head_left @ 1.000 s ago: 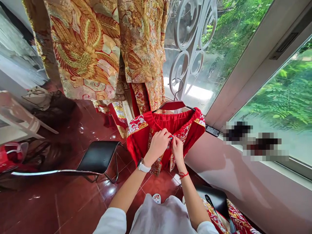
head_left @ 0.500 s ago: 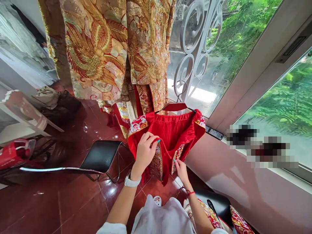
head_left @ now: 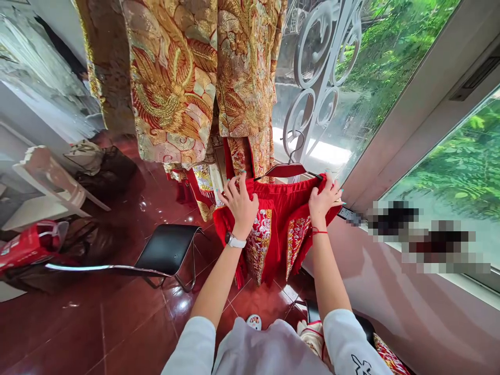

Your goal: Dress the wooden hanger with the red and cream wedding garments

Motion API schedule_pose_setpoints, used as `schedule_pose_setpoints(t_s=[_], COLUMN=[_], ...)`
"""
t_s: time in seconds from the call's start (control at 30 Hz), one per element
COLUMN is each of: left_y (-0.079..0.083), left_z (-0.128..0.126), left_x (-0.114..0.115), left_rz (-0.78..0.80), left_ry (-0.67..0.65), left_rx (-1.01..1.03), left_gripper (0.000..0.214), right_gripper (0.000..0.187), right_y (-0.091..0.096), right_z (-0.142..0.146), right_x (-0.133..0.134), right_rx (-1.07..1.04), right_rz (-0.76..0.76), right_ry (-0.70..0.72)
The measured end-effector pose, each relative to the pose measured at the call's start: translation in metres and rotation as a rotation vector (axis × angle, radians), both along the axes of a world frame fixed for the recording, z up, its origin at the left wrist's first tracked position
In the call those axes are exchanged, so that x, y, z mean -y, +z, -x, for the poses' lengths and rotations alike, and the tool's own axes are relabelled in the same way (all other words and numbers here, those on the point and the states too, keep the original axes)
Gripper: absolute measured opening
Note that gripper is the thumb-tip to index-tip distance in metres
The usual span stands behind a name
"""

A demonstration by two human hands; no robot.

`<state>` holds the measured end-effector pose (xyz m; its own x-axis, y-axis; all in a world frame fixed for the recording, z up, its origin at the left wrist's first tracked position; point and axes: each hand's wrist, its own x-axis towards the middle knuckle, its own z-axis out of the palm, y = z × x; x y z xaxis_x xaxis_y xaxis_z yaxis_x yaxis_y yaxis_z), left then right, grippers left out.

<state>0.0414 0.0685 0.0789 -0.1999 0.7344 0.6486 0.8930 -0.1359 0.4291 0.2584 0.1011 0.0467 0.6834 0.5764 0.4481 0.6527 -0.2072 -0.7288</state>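
A red embroidered skirt (head_left: 278, 237) hangs from a red hanger (head_left: 288, 169) hooked on a white scrolled window grille (head_left: 312, 78). My left hand (head_left: 240, 199), with a white watch on the wrist, grips the skirt's waistband at its left end. My right hand (head_left: 323, 198), with a red string on the wrist, grips the waistband at its right end. Both hands hold the top edge spread wide just below the hanger.
Gold and red embroidered robes (head_left: 183, 78) hang above, to the left of the skirt. A black metal-framed chair (head_left: 164, 251) stands on the red tiled floor at left. A red bag (head_left: 27, 245) and white furniture (head_left: 47, 182) lie at far left. A remote (head_left: 347, 214) rests on the pink sill.
Both hands rose from the skirt's front panels to its waistband and moved apart, spreading the top edge; the embroidered panels hang straight.
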Motion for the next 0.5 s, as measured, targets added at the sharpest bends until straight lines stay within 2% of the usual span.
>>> schedule_pose_setpoints(t_s=[0.13, 0.2, 0.27, 0.33, 0.4, 0.5], left_y=[0.006, 0.017, 0.031, 0.043, 0.053, 0.060], left_z=[0.027, 0.043, 0.058, 0.071, 0.083, 0.096], left_x=[0.005, 0.009, 0.010, 0.007, 0.001, -0.012], left_rz=[0.122, 0.176, 0.228, 0.281, 0.336, 0.414], left_ry=[-0.171, -0.287, -0.397, -0.481, -0.572, -0.689], left_rx=[-0.034, -0.006, 0.050, 0.122, 0.193, 0.314], left_gripper=[0.055, 0.058, 0.060, 0.060, 0.059, 0.057], right_gripper=[0.058, 0.052, 0.044, 0.037, 0.028, 0.020], right_y=[0.004, 0.003, -0.001, -0.011, -0.026, -0.053], right_z=[-0.035, -0.058, -0.079, -0.095, -0.101, -0.093], right_x=[0.001, -0.001, -0.006, -0.009, -0.007, 0.005], right_rx=[0.009, -0.025, -0.102, -0.287, -0.612, -1.008], right_rz=[0.004, 0.029, 0.037, 0.001, -0.028, 0.003], right_ry=[0.096, 0.143, 0.253, 0.461, 0.649, 0.735])
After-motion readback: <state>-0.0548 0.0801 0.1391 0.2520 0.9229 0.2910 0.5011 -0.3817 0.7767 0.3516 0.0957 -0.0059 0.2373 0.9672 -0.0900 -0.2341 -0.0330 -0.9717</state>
